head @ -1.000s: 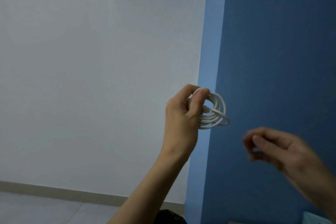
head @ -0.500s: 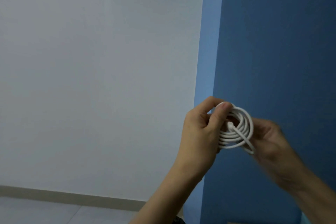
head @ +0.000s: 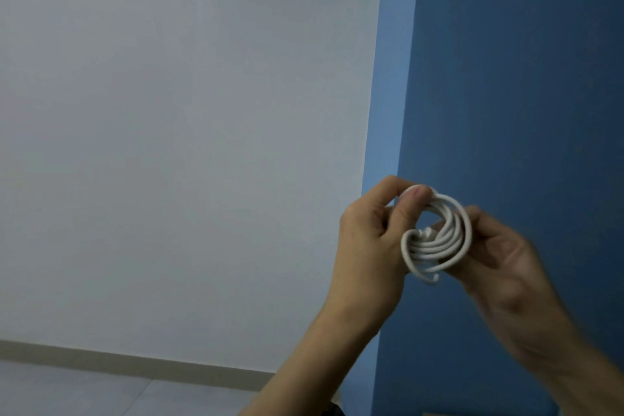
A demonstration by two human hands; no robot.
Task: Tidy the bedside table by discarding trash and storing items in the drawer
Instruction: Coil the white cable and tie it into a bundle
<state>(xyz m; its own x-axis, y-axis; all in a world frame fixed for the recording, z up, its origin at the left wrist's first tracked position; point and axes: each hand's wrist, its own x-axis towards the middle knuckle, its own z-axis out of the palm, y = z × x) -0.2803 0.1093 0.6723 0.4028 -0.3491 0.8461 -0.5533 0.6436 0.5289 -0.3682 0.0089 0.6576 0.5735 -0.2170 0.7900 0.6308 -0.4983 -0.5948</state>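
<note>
Both hands now hold a coiled white cable, raised before a blue wall.
Left hand pinches the coil's top; right hand cups behind it, likely securing it for drawer storage.

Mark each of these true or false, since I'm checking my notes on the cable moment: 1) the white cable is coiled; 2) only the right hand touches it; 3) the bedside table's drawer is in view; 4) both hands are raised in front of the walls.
1) True: the white cable is wound into loops.
2) False: the left hand pinches the coil's top, and the right hand holds it from behind.
3) False: no drawer shows, only a pale wall, a blue wall and some floor.
4) True.
</note>
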